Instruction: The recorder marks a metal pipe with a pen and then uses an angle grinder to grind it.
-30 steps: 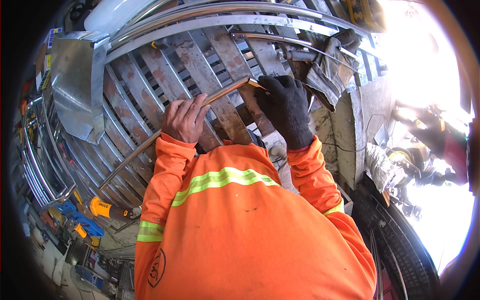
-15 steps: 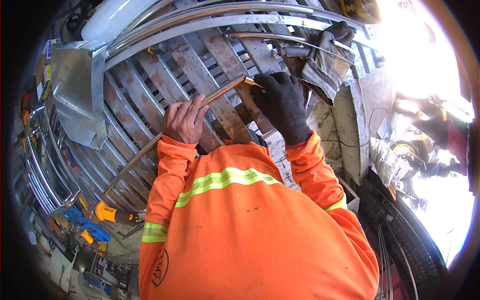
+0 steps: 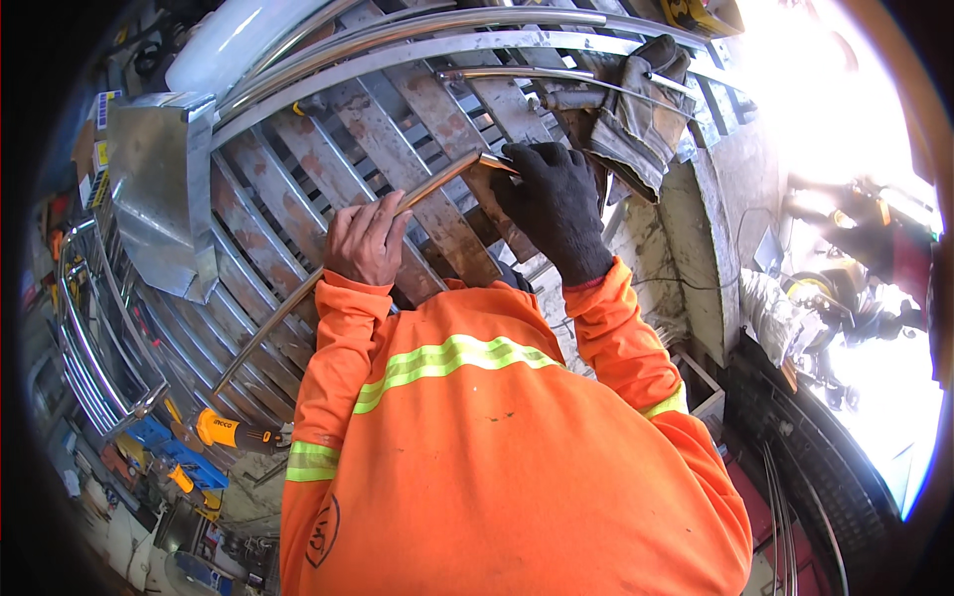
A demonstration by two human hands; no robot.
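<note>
A long thin metal tube (image 3: 437,185) lies aslant over the slatted metal bench (image 3: 405,99). My bare left hand (image 3: 365,241) wraps over the tube near its middle. At the tube's far right end sits a short shiny metal piece (image 3: 497,163), set at an angle to it; whether the two are joined I cannot tell. My right hand (image 3: 553,204), in a black knitted glove, pinches the other end of that short piece with bent fingers, which partly hide it.
A bent sheet-metal piece (image 3: 159,189) stands at the left. Long curved tubes (image 3: 427,25) run across the far side. A worn leather glove (image 3: 636,124) lies beyond my right hand. A yellow-and-black power tool (image 3: 234,431) rests at the lower left. A person (image 3: 884,238) is at the right.
The view has shifted slightly. Both hands keep nearly the same hold on the tube and the short piece; my right hand has moved only a little.
</note>
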